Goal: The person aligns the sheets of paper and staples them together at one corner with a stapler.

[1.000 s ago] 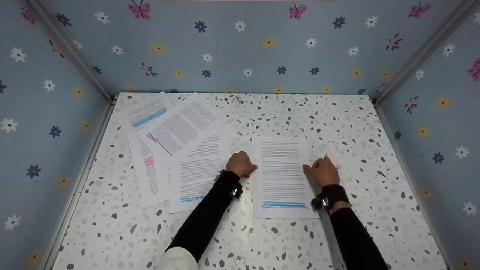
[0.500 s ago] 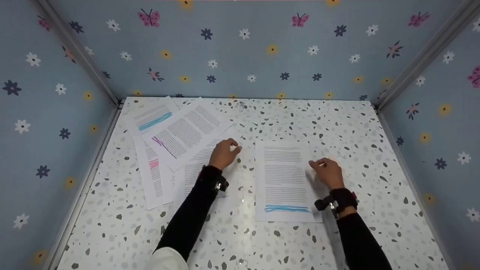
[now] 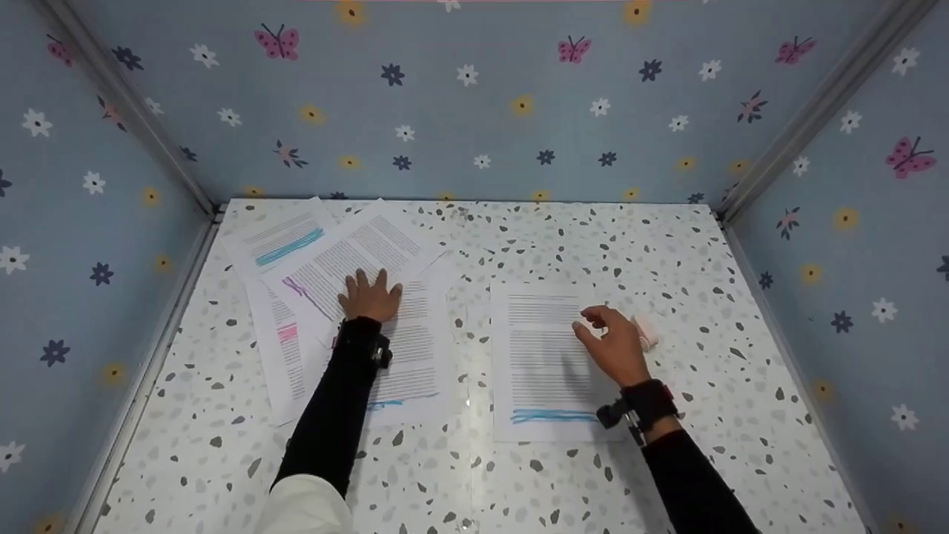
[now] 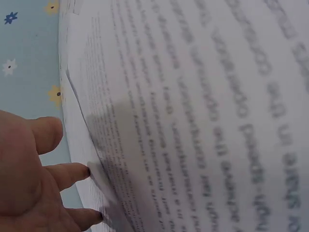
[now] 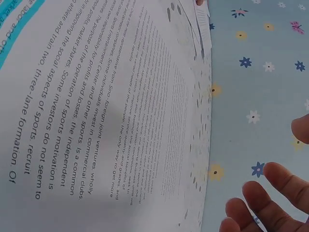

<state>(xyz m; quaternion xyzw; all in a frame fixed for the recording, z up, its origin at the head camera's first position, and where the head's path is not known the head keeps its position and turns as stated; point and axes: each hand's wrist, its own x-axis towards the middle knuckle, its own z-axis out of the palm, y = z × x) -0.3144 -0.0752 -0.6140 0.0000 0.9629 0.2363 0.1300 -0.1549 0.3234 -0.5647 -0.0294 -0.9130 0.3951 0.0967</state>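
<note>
Printed sheets [image 3: 414, 348] lie under the outspread left hand [image 3: 372, 300]; the right hand [image 3: 614, 344] hovers relaxed.

- a white table top [image 3: 682, 297], speckled with grey chips, some dark and some pale; it carries loose printed pages in two places;
- on its right half, a lone sheet [image 3: 545, 371], lying square to the near edge, blue strokes along its foot;
- just right of that, a small pale pink object [image 3: 645, 334] (partly hidden, its kind hard to tell);
- on its left half, a loose, overlapping spread: a blue-marked page [image 3: 285, 222] by the far left corner; a pink-marked page [image 3: 282, 371] reaching nearer; a purple-marked page [image 3: 378, 233] slanted on top; a fourth page [image 3: 411, 348] with blue at its foot
</note>
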